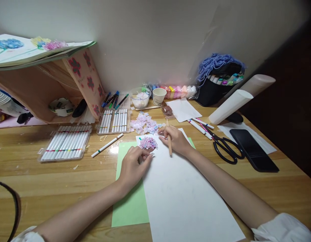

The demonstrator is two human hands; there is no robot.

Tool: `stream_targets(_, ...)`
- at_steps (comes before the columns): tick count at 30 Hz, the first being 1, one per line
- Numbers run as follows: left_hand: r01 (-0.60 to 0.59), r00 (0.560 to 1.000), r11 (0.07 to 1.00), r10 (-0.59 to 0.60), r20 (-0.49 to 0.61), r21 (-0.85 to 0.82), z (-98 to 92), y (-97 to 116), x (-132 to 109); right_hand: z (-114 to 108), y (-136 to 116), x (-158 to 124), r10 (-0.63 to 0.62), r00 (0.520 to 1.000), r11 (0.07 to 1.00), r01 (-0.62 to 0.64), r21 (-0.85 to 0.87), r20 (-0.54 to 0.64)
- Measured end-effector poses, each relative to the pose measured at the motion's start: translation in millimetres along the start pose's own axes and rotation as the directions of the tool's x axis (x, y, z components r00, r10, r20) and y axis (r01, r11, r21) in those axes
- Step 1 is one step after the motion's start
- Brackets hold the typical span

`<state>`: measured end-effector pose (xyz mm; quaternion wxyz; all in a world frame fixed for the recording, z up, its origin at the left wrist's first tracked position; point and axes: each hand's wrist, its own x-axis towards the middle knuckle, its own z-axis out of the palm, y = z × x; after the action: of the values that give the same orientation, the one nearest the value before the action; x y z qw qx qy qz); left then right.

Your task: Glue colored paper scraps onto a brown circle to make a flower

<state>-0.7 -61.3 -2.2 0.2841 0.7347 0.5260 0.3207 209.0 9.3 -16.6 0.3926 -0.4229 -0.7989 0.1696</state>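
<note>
Pink-purple paper-scrap flower (148, 143): upper left on the long white paper sheet (185, 191)
Left hand (132, 164): I see fingertips pinching a tiny white paper scrap (152, 155)
Right hand (177, 139): half curled, gripping a tan wooden stick (169, 144) above the sheet

No legible lettering or numerals. Faint marks among the flowers (90, 83) on the pink box (82, 74), upper left, and on the paper cup (159, 96), upper centre, are too small to read.
</note>
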Motion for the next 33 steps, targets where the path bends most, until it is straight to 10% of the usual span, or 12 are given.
stream_targets(14, 0.048, 0.998, 0.998, -0.047, 0.038, -0.033, -0.8, 2.8, -1.1, -0.7, -2.2, -6.6, -0.019, 0.975, 0.999, 0.010, -0.041, -0.221)
stream_targets(21, -0.022, 0.982, 0.996, 0.037, 0.185, -0.082, -0.1, 2.7, 0.6, -0.3, -13.9, -14.0, -0.309, 0.936, 0.948, 0.290, -0.130, -0.165)
stream_targets(33, 0.076, 0.992, 0.987, -0.061, 0.107, -0.144, -5.0, 4.3, -0.2, -0.1, -34.5, -15.8, -0.647, 0.762, 0.740, 0.629, -0.238, 0.003)
